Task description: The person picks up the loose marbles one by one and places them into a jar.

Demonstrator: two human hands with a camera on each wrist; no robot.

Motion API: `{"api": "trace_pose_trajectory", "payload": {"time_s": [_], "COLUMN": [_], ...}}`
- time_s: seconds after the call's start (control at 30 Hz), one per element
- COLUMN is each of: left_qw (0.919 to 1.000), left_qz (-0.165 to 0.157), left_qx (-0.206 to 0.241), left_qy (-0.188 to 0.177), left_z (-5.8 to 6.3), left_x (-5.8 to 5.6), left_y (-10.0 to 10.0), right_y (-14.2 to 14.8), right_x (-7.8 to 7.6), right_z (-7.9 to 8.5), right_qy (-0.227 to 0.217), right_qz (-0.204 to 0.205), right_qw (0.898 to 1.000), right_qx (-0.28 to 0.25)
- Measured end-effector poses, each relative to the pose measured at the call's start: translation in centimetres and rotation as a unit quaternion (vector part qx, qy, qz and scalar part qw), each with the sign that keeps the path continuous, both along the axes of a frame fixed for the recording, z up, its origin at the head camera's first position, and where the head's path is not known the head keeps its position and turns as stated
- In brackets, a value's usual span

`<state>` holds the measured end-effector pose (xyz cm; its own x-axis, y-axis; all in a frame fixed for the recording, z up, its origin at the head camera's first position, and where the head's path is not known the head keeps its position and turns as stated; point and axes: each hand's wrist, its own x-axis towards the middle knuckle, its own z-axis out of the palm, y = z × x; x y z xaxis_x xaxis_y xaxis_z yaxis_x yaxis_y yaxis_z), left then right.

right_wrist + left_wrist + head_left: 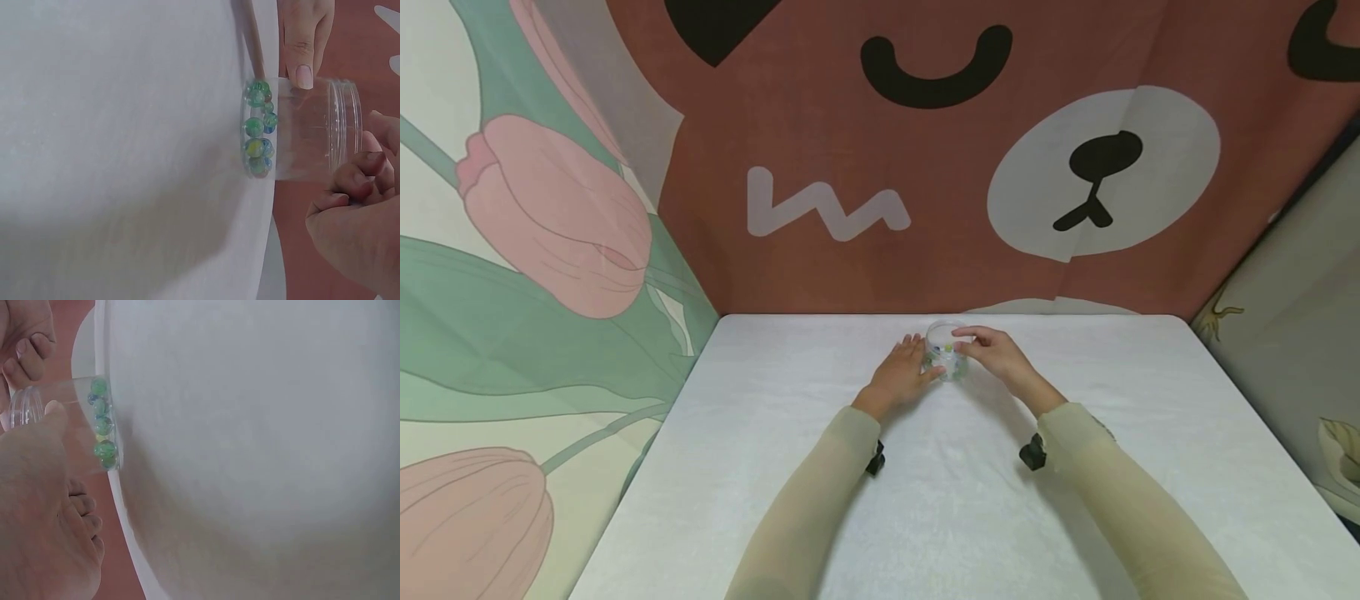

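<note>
A clear, ridge-necked plastic jar [952, 367] stands upright near the table's far edge, its mouth uncovered. Several green, blue and yellow glass marbles [255, 128] lie on its bottom. My left hand [901, 372] holds the jar from the left, fingers along that side and the thumb [55, 411] against the near wall. Over the right of the rim is my right hand [997, 354], index finger reaching across the mouth and thumb lower, a gap between them. In the right wrist view its other fingers [359, 175] bend loosely beside the ridged neck [345, 119]. No marble shows between them.
A white cloth covers the table [760, 467]. Directly behind its far edge hangs a brown printed curtain [820, 275] with a bear face. A flower-print curtain [557, 217] runs down the left side, and another pale one [1292, 275] hangs on the right.
</note>
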<state>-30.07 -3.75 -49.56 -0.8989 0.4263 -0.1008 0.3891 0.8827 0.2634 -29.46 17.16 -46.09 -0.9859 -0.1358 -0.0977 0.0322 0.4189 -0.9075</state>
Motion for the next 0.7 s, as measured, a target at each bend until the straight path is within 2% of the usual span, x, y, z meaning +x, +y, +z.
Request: {"api": "trace_pose_trajectory", "payload": {"time_s": [0.4, 0.7], "left_qw": [0.9999, 0.9998], "left_qz": [-0.001, 0.005], "left_qx": [-0.016, -0.018], "left_qy": [0.003, 0.003], "left_z": [0.0, 1.1], "left_x": [-0.5, 0.0], "left_y": [-0.4, -0.8], "right_y": [1.3, 2.5], "right_x": [0.1, 0.9], "right_z": [0.1, 0.5], "right_qy": [0.026, 0.046], "right_qz": [-0.005, -0.006], "right_qw": [1.0, 0.998], "right_qx": [0.013, 0.048]}}
